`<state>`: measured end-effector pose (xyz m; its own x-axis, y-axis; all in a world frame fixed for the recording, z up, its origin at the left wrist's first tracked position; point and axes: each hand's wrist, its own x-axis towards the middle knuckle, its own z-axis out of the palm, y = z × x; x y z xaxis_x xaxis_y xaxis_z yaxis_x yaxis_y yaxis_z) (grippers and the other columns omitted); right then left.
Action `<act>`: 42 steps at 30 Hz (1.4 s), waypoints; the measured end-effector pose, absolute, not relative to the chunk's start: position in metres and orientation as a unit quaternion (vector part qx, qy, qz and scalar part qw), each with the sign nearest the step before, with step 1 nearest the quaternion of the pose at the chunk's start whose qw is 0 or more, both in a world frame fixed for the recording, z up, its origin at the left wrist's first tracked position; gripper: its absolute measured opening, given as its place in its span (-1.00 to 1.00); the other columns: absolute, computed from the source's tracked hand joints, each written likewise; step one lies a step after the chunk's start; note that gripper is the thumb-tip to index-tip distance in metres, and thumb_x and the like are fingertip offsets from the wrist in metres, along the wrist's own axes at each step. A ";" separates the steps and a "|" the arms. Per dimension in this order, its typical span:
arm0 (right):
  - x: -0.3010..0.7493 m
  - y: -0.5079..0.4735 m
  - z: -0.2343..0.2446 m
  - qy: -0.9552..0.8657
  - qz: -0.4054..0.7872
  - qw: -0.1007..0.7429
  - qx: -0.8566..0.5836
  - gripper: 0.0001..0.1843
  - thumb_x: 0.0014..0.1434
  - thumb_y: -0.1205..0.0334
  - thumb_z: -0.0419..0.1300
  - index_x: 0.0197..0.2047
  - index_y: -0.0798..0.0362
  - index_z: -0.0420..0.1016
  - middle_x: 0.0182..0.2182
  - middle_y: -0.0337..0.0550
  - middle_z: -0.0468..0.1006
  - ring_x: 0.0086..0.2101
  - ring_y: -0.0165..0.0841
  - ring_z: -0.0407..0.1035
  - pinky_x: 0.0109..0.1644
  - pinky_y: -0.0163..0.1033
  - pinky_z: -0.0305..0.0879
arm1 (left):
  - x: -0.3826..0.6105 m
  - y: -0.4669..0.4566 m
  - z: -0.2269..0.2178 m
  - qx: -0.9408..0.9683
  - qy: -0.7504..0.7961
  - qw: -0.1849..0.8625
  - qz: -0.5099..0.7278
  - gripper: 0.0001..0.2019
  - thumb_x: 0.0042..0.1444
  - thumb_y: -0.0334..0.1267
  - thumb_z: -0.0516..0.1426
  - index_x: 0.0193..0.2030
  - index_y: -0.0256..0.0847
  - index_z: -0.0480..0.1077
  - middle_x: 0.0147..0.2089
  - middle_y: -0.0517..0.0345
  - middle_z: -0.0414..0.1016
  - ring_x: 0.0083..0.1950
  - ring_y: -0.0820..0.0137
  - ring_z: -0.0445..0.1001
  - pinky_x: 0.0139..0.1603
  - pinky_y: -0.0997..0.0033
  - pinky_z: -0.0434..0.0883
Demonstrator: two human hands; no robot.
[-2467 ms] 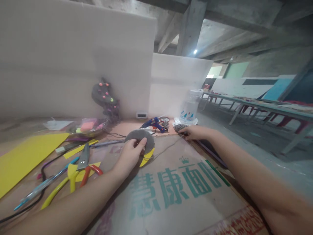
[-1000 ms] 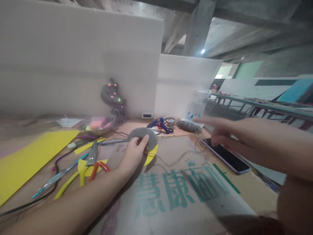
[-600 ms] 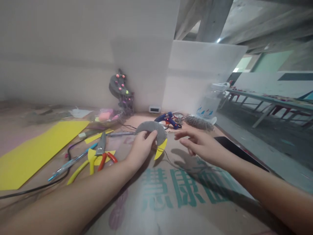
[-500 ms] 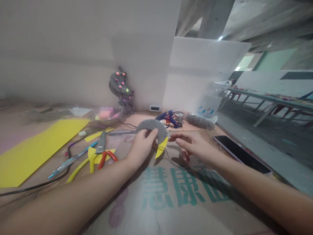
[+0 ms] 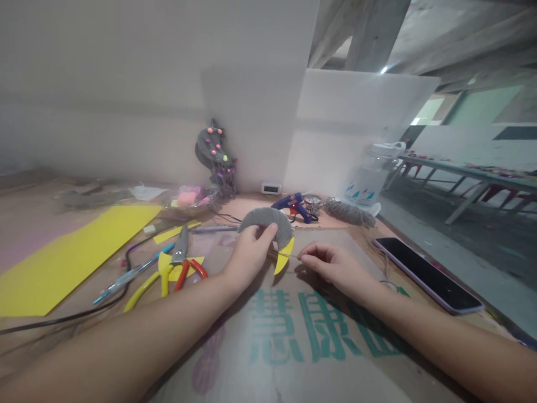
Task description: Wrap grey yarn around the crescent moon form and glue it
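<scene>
– Crescent point(image 5: 268, 221) first: where did you have it on the feed?

– Just above the middle of the frame, held a little over the printed cardboard point(image 5: 293, 347). Grey yarn covered most of its arc, and only the lower tip showed bare yellow.

– And the hands?

– I saw the left hand point(image 5: 249, 254) clasped on the crescent from below, with the thumb pressed on the grey upper edge and the fingers curled behind it. The piece rose out of that grasp and curved off toward the right of the frame. The right hand point(image 5: 331, 266) lay just right of the yellow tip, apart from it, with thumb and forefinger pinched together on a thin yarn strand point(image 5: 287, 255). The strand ran nearly level from that pinch to the crescent.

– What lay around them?

– A phone point(image 5: 423, 274) lay face up at the right edge of the cardboard. Behind the crescent I made out a blue glue gun point(image 5: 293, 204) and a bundle of grey yarn point(image 5: 348, 211), with a clear bottle point(image 5: 371, 179) beyond them. Left of the hands lay yellow-handled pliers point(image 5: 168, 274), a pen point(image 5: 130, 274) and a big yellow sheet point(image 5: 71, 252).
</scene>
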<state>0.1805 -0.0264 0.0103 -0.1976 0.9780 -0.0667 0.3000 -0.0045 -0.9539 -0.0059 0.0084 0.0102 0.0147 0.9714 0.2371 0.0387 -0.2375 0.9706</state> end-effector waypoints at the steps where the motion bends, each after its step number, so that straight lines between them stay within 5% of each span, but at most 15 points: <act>1: 0.181 -0.026 0.009 -0.612 0.468 0.361 -0.525 -0.67 0.09 -0.05 0.24 -0.29 0.06 0.41 -0.70 -0.43 0.24 -0.72 -0.56 0.06 -0.68 -0.42 -0.06 | -0.006 0.009 0.010 0.572 0.438 0.432 0.542 -0.71 0.11 -0.06 0.12 -0.47 -0.24 0.42 -0.41 0.13 0.54 -0.40 0.40 0.44 -0.38 0.48 0.28; 13: 0.182 -0.027 0.008 -0.671 0.367 0.367 -0.530 -0.71 0.15 -0.04 0.16 -0.31 0.04 0.43 -0.68 -0.38 0.28 -0.69 -0.49 0.12 -0.61 -0.34 0.03 | -0.004 0.004 0.008 0.621 0.444 0.404 0.504 -0.72 0.13 -0.07 0.09 -0.39 -0.24 0.47 -0.37 0.11 0.58 -0.37 0.37 0.48 -0.37 0.49 0.31; 27: 0.183 -0.024 0.009 -0.706 0.265 0.373 -0.541 -0.76 0.17 0.06 0.13 -0.32 0.04 0.48 -0.47 -0.24 0.49 -0.47 -0.39 0.33 -0.40 -0.29 0.23 | -0.005 0.003 0.006 0.658 0.450 0.392 0.459 -0.66 0.15 -0.02 0.05 -0.47 -0.23 0.40 -0.46 0.13 0.52 -0.39 0.35 0.47 -0.35 0.45 0.32; 35: 0.183 -0.025 0.008 -0.686 0.276 0.381 -0.556 -0.76 0.17 0.04 0.12 -0.29 0.03 0.46 -0.55 -0.28 0.43 -0.57 -0.41 0.26 -0.49 -0.29 0.18 | -0.005 0.002 0.007 0.667 0.466 0.376 0.443 -0.66 0.13 -0.02 0.06 -0.51 -0.23 0.38 -0.47 0.12 0.52 -0.41 0.36 0.46 -0.38 0.45 0.30; 42: 0.183 -0.025 0.012 -0.709 0.240 0.387 -0.539 -0.78 0.18 0.08 0.12 -0.31 0.05 0.46 -0.45 -0.22 0.49 -0.44 -0.37 0.34 -0.35 -0.27 0.24 | -0.003 0.002 0.007 0.668 0.451 0.390 0.446 -0.67 0.10 -0.03 0.08 -0.54 -0.23 0.38 -0.49 0.12 0.51 -0.44 0.37 0.43 -0.43 0.46 0.27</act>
